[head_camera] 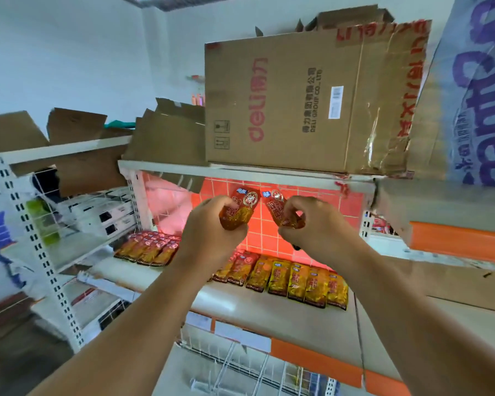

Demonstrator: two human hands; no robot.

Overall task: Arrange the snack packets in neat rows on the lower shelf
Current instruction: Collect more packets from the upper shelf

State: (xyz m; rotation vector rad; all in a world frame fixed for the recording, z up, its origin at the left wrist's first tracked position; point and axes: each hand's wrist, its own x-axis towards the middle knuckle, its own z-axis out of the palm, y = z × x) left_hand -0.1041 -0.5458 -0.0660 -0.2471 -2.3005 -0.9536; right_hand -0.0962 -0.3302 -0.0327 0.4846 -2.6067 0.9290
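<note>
One packet (244, 205) in left hand (212, 237), second packet (277, 208) in right hand (316, 224)

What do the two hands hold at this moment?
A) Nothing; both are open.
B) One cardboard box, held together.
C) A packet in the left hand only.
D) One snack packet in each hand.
D: the left hand grips the left packet and the right hand pinches the right packet, both above the shelf row.

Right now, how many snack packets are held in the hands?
2: the left packet gripped by the left hand, the right packet pinched by the right hand. More may hide behind them.
</note>
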